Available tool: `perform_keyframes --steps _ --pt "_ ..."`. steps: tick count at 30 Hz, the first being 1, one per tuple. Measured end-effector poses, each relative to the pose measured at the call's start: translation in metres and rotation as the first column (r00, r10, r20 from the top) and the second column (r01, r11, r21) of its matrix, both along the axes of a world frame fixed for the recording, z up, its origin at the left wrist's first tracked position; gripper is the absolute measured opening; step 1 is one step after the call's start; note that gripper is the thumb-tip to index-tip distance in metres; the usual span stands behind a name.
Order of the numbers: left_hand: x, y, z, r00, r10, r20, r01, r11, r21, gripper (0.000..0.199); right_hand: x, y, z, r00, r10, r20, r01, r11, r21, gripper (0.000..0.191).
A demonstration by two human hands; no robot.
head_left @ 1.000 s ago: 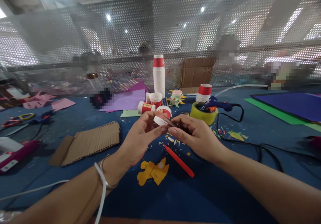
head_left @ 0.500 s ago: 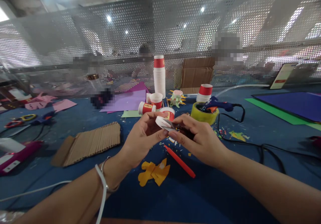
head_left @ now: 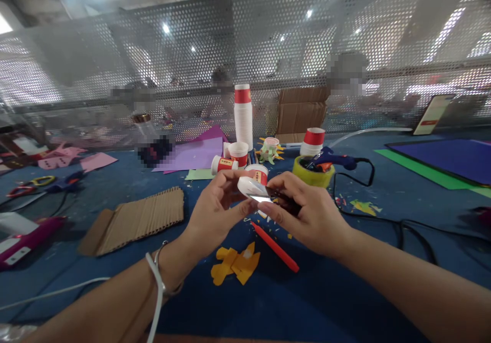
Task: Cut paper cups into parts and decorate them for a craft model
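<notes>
My left hand (head_left: pixel 218 207) pinches a small white round piece (head_left: pixel 247 185), which looks like the base cut from a paper cup, between thumb and fingers. Scissors (head_left: pixel 286 201) with dark handles are in my right hand (head_left: pixel 303 210). Their shiny blades lie against the white piece, and the fingers partly hide the handles. Just behind my hands stands a red and white paper cup (head_left: pixel 258 173). Below them on the blue table lie a red-orange pen (head_left: pixel 276 248) and yellow-orange paper cutouts (head_left: pixel 235 265).
Corrugated cardboard (head_left: pixel 141 220) lies to the left. At the right, a blue glue gun (head_left: pixel 337 159) rests on a yellow tape roll (head_left: pixel 312 176), its black cord trailing across the table. Behind are a tall cup stack (head_left: pixel 243 120), a decorated cup (head_left: pixel 270 150) and purple paper (head_left: pixel 195 153).
The scissor blades and the white piece have tilted slightly, and a blade now catches bright light. Both hands stay in nearly the same place.
</notes>
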State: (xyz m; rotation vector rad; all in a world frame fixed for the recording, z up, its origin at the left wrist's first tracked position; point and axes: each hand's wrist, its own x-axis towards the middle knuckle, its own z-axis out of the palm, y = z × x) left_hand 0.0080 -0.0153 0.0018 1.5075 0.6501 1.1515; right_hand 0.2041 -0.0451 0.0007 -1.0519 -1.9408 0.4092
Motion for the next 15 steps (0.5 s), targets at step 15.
perform_keyframes --steps 15 --pt "-0.0002 -0.0007 0.004 1.0 0.024 0.004 -0.024 1.0 0.015 0.041 -0.0007 -0.0006 -0.0033 1.0 0.031 -0.003 -0.031 0.998 -0.048 0.03"
